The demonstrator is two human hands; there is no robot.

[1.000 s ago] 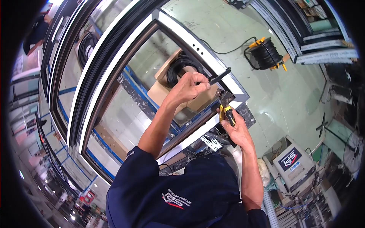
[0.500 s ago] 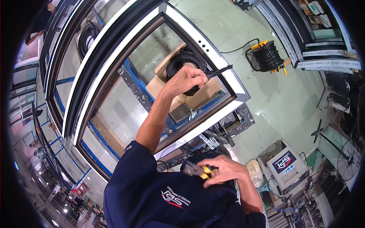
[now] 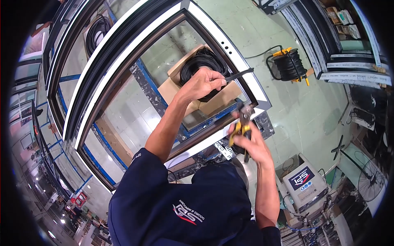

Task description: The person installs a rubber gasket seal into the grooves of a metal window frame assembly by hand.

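Observation:
Pinched in my left hand is a black rubber strip, whose end sticks out to the right across the inner edge of a white and brown frame. Beneath that hand an open cardboard box holds a coil of black strip. My right hand is closed round yellow and black cutting pliers, slightly blurred. Their metal jaws point up over the frame's lower right corner, below the strip and apart from it.
A black cable reel with yellow parts stands on the floor at the right. Stacked profiles lie at the upper right. A grey machine and a fan are at the lower right. Another black coil is at the upper left.
My right hand has moved up and forward with the pliers, from in front of my shirt to the frame's corner. My left hand still holds the strip and has shifted only slightly.

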